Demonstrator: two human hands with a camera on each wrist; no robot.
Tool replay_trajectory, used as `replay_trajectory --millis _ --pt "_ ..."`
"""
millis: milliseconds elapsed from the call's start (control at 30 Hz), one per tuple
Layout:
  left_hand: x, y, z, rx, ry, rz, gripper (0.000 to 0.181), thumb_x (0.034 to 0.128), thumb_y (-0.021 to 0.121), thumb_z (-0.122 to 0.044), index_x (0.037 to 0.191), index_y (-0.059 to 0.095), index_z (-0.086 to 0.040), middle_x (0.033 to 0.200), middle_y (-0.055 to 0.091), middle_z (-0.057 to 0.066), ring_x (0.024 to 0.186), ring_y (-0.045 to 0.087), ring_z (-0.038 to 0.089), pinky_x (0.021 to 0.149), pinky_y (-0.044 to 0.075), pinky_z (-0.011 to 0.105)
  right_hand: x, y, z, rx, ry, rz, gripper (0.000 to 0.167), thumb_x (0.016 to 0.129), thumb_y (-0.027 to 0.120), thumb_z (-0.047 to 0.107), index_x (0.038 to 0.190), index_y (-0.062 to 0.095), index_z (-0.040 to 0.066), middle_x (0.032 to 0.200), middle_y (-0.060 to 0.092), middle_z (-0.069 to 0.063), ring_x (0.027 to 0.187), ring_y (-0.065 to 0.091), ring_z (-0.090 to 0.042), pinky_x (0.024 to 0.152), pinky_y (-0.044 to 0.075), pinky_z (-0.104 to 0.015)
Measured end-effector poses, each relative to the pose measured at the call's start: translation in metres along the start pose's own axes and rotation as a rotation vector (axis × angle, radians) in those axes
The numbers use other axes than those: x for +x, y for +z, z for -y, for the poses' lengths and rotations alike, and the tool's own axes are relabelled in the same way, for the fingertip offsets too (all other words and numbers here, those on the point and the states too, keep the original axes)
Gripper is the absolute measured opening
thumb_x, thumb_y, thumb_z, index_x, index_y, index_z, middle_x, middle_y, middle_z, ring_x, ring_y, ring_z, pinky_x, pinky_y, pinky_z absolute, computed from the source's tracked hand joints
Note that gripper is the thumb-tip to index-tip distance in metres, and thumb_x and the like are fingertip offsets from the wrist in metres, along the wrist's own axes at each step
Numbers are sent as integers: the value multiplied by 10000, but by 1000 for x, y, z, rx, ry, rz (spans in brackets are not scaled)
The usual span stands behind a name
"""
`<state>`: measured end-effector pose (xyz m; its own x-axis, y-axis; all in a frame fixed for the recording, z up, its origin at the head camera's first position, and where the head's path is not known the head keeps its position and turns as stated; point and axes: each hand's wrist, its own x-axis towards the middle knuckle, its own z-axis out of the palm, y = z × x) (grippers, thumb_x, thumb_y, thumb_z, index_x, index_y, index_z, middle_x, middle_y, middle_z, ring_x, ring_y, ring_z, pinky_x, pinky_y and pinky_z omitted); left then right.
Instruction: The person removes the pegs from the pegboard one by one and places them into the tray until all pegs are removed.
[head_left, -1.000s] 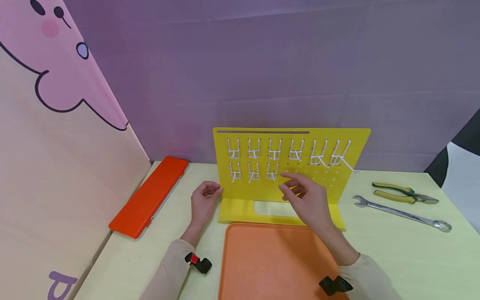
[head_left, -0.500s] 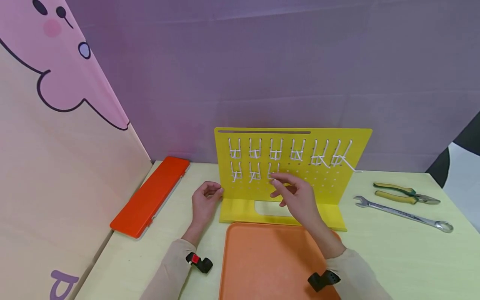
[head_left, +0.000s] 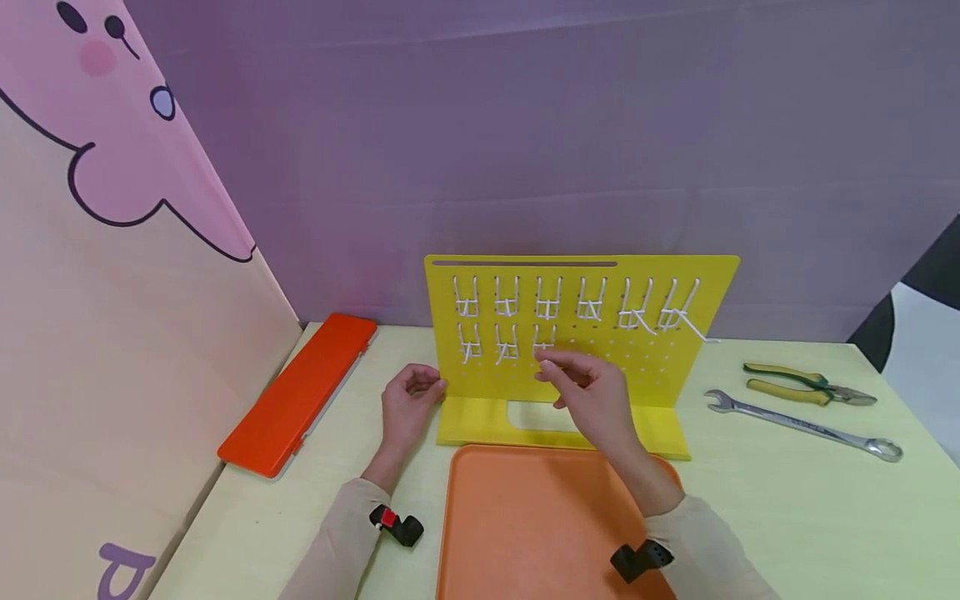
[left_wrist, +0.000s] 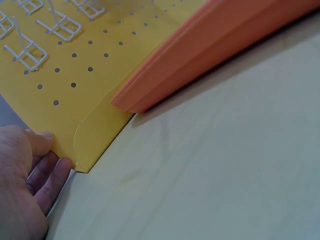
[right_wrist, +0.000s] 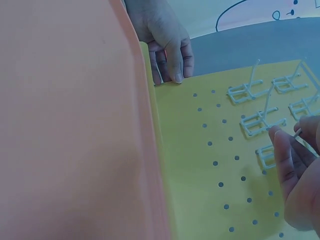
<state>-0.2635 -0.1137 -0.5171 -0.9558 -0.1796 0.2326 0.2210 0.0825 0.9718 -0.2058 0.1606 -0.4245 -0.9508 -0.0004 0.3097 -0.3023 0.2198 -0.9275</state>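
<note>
**While the left hand (head_left: 408,408) grips the edge of the pegboard (head_left: 487,386), the right hand (head_left: 600,400) pinches a white hook (head_left: 544,344)**

The yellow pegboard stands upright near the back edge of the worktop (head_left: 787,517). The left hand is grasping its left edge, close to the bottom corner. The right hand holds the prong of the white hook between thumb and fingertip, as the right wrist view shows. That white hook is the rightmost of three in the lower row, its base against the board; a row of six more hooks (head_left: 548,308) runs above, below the board's top edge.

Just in front of the board's foot lies an orange tray (head_left: 555,517), reaching toward the worktop's near edge. A closed red case (head_left: 300,396) lies slantwise along the worktop's left edge, up to the back left corner. Toward the back right corner lie pliers (head_left: 787,390) with yellow handles, and just nearer the front, a silver wrench (head_left: 806,425), its ring end toward the right edge.
</note>
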Motion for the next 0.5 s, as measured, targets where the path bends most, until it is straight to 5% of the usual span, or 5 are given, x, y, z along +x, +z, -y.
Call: replay_trajectory --millis 167,400,500 --pt "0 0 2 -2 -8 -2 163 946 832 84 1075 739 51 989 747 187 851 698 208 740 646 198 -4 0 1 21 -7 -16 233 1060 756 67 1280 816 16 1095 825 -205 875 779 -49 627 629 -246" --pt "2 1 4 -15 -17 0 158 951 833 71 1076 740 48 998 747 203 858 701 237 746 647 202 -15 -5 10 44 -24 -68 193 1074 758 134 1229 837 51 1060 836 87 862 803 -122 590 602 -245" --pt "1 0 4 -4 -15 -4 163 952 837 62 1078 734 48 1001 746 211 865 704 259 743 644 201 -19 -7 12 25 -37 -59 183 1073 759 133 1209 836 38 1051 841 -8 807 794 -129 566 589 -253"
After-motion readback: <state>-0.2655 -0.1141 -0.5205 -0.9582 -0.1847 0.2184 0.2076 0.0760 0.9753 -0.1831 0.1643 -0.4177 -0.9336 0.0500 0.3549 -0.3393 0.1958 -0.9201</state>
